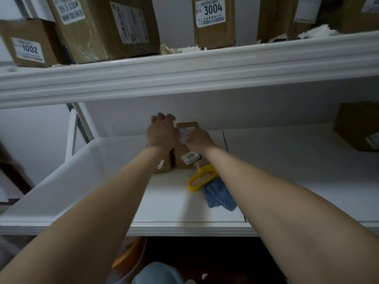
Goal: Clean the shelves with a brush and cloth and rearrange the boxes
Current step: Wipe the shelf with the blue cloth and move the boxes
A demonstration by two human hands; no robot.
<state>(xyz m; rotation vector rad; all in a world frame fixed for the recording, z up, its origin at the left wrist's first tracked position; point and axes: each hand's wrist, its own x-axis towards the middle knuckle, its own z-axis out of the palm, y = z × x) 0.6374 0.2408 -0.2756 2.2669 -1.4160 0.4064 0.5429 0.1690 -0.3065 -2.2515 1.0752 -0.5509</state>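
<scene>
Up top, the upper shelf (184, 66) carries a row of cartons. The 1002 box (28, 48) is at the far left and the 3004 box (214, 21) stands right of the middle, with torn paper scraps (315, 31) along the edge.

Below, on the white lower shelf (82, 165), two brown cartons stand side by side, touching, near the back wall. The left box (167, 160) is mostly hidden by the forearm. The left hand (162, 134) sits on top of it with its fingers curled over the far top edge, gripping it.

The 2011 box (186, 154) stands upright with its long axis vertical and its numbered label facing the camera. The right hand (200, 138) lies against its upper right side, over a white label. Its fingers are hidden behind the hand, so I cannot tell whether they curl round the carton or rest flat on it.

The yellow brush (203, 176) lies flat just in front of this carton. Its long axis runs front-left to back-right, with the loop handle toward the shelf's front and the pale bristles pointing at the carton's foot. The blue cloth (219, 196) is bunched beside it, touching the handle and partly under the right forearm.

Well apart, at the far right, sits the right box (356, 128).
</scene>
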